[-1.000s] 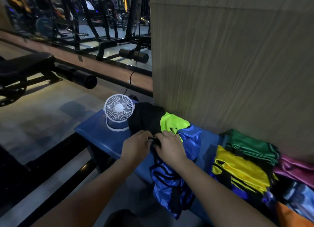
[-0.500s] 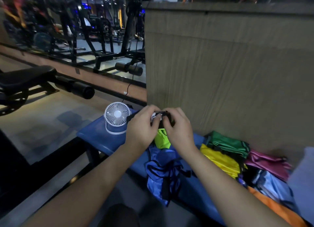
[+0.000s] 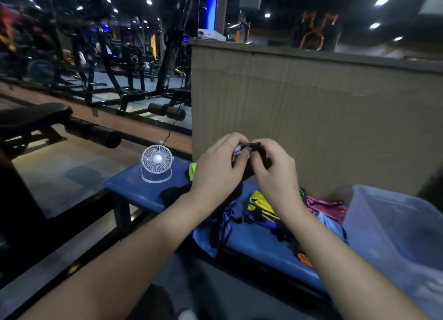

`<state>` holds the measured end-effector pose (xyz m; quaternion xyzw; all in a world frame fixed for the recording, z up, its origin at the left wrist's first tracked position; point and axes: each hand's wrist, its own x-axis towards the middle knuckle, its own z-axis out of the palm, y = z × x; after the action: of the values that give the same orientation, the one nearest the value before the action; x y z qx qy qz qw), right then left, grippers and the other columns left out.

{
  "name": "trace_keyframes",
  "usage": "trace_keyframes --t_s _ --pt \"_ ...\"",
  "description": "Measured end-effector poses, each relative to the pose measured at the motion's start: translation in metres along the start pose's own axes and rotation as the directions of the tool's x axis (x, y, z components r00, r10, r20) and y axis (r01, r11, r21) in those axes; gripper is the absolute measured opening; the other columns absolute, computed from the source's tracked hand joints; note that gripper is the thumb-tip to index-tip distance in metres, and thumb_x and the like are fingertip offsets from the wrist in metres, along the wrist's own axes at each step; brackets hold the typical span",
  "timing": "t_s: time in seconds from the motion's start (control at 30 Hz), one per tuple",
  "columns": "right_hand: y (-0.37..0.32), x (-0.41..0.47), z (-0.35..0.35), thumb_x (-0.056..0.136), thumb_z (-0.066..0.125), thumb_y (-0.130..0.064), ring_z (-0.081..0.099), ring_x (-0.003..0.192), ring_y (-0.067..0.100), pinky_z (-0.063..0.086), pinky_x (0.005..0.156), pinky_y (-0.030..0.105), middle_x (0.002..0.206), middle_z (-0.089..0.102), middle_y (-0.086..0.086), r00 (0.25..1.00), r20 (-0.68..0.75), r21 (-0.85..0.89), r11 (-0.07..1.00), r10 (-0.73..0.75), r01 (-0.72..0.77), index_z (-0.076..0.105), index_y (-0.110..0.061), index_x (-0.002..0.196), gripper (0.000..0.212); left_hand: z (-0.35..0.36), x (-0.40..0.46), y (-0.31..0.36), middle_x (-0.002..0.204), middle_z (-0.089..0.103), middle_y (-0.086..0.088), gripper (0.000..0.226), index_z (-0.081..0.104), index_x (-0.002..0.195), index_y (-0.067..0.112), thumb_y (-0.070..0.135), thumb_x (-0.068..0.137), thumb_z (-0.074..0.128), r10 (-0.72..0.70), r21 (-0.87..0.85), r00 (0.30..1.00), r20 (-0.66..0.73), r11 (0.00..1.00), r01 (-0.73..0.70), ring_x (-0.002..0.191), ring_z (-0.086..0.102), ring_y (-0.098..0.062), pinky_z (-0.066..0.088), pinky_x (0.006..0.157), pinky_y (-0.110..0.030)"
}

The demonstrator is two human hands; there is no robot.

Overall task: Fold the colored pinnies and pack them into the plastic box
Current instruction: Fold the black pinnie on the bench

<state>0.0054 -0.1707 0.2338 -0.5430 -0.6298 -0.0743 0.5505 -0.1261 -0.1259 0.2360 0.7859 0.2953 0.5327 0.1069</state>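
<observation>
Two hands [image 3: 217, 166] [image 3: 273, 173] on one black pinny [image 3: 249, 169]

A fan [image 3: 157, 162] is set at the left end of the bench [image 3: 259, 244], with the pinnies [image 3: 263, 205] heaped to its right. A plastic box [image 3: 393, 226] is placed at the right end, and a partition [image 3: 323, 118] is seen behind the bench.

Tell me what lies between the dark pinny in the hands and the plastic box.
Nothing stands up in the way. The dark pinny, held by the left hand and right hand, hangs above the bench; only the low pile of pinnies lies below the way to the plastic box.
</observation>
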Motion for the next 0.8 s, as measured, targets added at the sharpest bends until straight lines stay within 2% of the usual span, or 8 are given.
trace_keyframes --t_s 0.17,0.3,0.4,0.57,0.7,0.8 --pt "-0.051 -0.041 -0.06 0.091 0.057 -0.011 0.063 0.086 0.014 0.051 0.08 0.038 0.091 0.069 -0.005 0.999 -0.032 -0.055 0.998 -0.033 0.032 0.068 -0.017 0.1 0.015 -0.025 -0.032 0.066 0.088 0.062 0.007 0.004 0.059 0.094 0.021 0.022 0.092 0.056 0.09 -0.092 0.996 0.014 0.992 -0.088 0.087 0.06 -0.02 0.049 0.076 -0.045" --pt "-0.082 -0.056 -0.101 0.093 0.059 -0.007 0.057 0.076 -0.005 0.042 0.071 0.014 0.081 0.064 -0.015 0.993 -0.087 -0.061 0.995 -0.078 0.072 0.067 -0.019 0.097 0.015 -0.042 -0.044 0.112 0.085 0.063 0.007 0.004 0.06 0.095 0.019 0.019 0.092 0.058 0.135 -0.159 0.991 -0.003 0.978 -0.134 0.082 0.06 -0.017 0.049 0.074 -0.04" --pt "-0.092 -0.062 -0.116 0.093 0.059 -0.007 0.056 0.075 -0.012 0.037 0.069 0.006 0.08 0.063 -0.019 0.991 -0.103 -0.084 0.993 -0.086 0.078 0.066 -0.023 0.096 0.018 -0.046 -0.047 0.128 0.083 0.064 0.006 0.004 0.06 0.096 0.016 0.017 0.092 0.058 0.159 -0.192 0.987 0.005 0.969 -0.155 0.081 0.059 -0.018 0.048 0.073 -0.039" --pt "-0.077 -0.067 -0.118 0.092 0.062 -0.008 0.057 0.081 -0.002 0.038 0.074 0.005 0.089 0.068 -0.013 0.999 -0.026 -0.135 0.99 -0.04 0.036 0.071 -0.02 0.103 0.019 -0.036 -0.054 0.117 0.07 0.057 0.005 0.002 0.058 0.093 0.017 0.018 0.093 0.059 0.106 -0.258 0.989 0.102 0.963 -0.076 0.069 0.053 -0.017 0.047 0.067 -0.04" --pt "-0.044 -0.076 -0.097 0.09 0.064 -0.007 0.059 0.088 -0.005 0.037 0.078 0.002 0.089 0.064 -0.024 0.998 0.058 -0.156 0.988 0.0 0.009 0.07 -0.024 0.101 0.022 -0.012 -0.065 0.085 0.067 0.056 0.005 0.005 0.057 0.09 0.02 0.023 0.094 0.06 0.008 -0.276 0.986 0.165 0.96 0.038 0.068 0.054 -0.018 0.045 0.065 -0.037" --pt "-0.009 -0.085 -0.079 0.089 0.067 -0.003 0.06 0.091 -0.001 0.039 0.081 0.003 0.092 0.066 -0.019 0.992 0.124 -0.17 0.985 -0.002 0.023 0.071 -0.02 0.101 0.021 0.011 -0.077 0.054 0.067 0.055 0.005 0.007 0.056 0.09 0.022 0.026 0.095 0.059 -0.046 -0.271 0.973 0.224 0.957 0.107 0.067 0.053 -0.015 0.044 0.065 -0.036"
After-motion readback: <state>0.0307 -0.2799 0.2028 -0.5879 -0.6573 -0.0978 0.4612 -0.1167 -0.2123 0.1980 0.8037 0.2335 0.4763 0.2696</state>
